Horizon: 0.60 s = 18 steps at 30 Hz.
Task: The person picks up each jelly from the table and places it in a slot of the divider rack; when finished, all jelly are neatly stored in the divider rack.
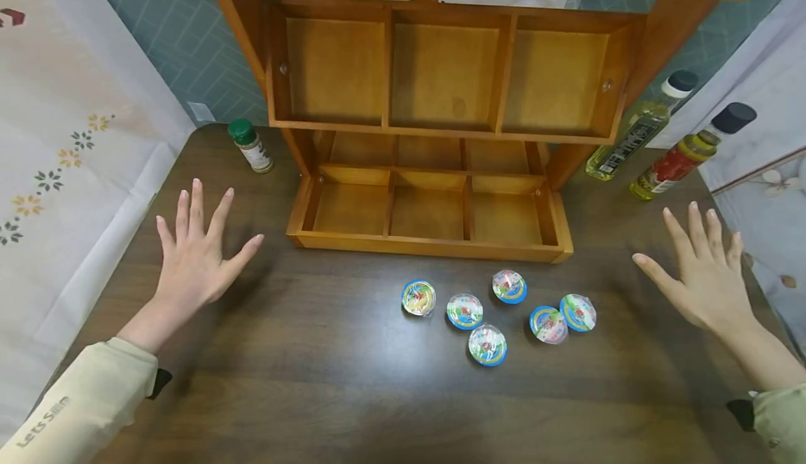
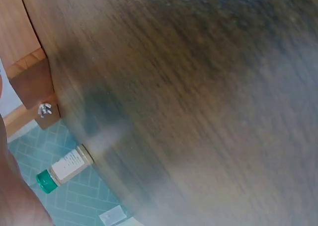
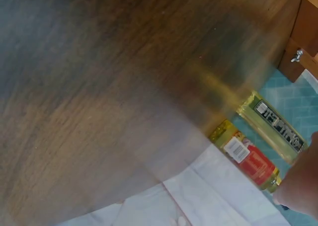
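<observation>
My left hand (image 1: 192,261) hovers over the left side of the table with its fingers spread, holding nothing. Nearest to it is a green-capped seasoning jar (image 1: 251,146), also visible in the left wrist view as a jar (image 2: 65,168). On the right, my right hand (image 1: 708,275) is likewise spread and holds nothing, just below two oil bottles. Between the hands lie several small round sealed cups with blue rims, among them a yellow-topped cup (image 1: 418,298) at the left and a pair of touching cups (image 1: 548,325) at the right.
A two-tier wooden rack (image 1: 434,245) with divided compartments stands at the back centre. At the right back are a green-labelled oil bottle (image 1: 632,138) and a red-labelled oil bottle (image 1: 676,163). A patterned white cloth (image 1: 82,191) hangs along the left.
</observation>
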### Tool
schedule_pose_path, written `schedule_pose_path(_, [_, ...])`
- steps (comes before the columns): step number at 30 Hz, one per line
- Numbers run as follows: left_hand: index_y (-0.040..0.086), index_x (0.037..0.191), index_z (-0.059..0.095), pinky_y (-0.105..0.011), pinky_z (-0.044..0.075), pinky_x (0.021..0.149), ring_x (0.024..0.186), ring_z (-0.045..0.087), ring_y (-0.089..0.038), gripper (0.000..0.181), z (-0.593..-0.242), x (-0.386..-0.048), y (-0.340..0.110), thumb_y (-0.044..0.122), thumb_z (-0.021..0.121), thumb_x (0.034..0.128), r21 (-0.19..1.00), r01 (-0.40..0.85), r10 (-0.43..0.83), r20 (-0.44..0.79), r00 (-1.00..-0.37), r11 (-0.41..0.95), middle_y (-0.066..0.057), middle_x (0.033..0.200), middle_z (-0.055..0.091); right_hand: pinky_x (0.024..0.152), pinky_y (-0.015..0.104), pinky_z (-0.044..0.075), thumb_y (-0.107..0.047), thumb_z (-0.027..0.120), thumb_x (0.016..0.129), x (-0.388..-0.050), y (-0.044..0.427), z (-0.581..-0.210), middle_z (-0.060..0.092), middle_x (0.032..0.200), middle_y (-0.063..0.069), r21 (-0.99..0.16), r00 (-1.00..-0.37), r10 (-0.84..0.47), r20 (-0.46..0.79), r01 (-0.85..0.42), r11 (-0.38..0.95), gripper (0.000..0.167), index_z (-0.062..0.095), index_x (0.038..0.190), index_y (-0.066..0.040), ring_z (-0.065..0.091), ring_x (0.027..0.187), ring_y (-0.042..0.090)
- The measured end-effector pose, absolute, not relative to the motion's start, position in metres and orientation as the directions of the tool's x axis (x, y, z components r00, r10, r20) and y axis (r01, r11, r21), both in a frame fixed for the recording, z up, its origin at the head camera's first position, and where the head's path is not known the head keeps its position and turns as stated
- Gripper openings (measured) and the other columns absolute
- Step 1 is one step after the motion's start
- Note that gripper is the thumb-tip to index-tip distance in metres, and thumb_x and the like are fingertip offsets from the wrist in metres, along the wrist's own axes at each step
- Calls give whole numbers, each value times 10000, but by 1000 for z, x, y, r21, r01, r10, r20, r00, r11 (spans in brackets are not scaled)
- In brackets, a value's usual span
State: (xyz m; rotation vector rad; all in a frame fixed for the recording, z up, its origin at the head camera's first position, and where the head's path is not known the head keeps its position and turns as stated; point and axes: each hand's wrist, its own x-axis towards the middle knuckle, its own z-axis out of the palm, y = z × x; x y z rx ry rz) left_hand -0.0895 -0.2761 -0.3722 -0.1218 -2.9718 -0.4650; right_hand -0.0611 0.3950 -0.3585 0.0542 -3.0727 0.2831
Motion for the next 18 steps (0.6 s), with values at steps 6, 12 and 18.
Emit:
schedule_pose_path(6, [139, 1450, 321, -640, 159, 1040, 1384, 132, -424, 629, -372, -89, -274, 429, 513, 926, 439, 189, 100, 217, -971, 879, -90, 1569, -14, 1081, 586, -91, -426, 543, 910, -61, 397, -357, 55, 1534, 243, -273, -994, -38, 107, -66, 960, 788, 150, 1500, -82, 8, 1405, 402])
schedule_pose_path(12, [59, 1289, 522, -592, 391, 860, 1192, 455, -427, 421, -369, -89, -269, 309, 520, 951, 542, 209, 124, 189, -974, 814, -147, 1381, 450, 893, 541, 339, -289, 594, 916, -58, 390, -353, 474, 1296, 291, -398, -994, -39, 102, -77, 914, 607, 351, 1439, -100, 460, 1160, 423])
schedule_pose_path(18, [37, 1327, 487, -542, 421, 896, 1142, 516, -383, 522, -353, -104, -251, 410, 462, 962, 701, 56, 95, -17, -995, 711, -204, 1277, 534, 747, 20, 333, -236, 657, 882, -59, 355, -343, 613, 1176, 92, -559, -990, -57, 127, -119, 820, 459, 527, 1314, -148, 453, 941, -176])
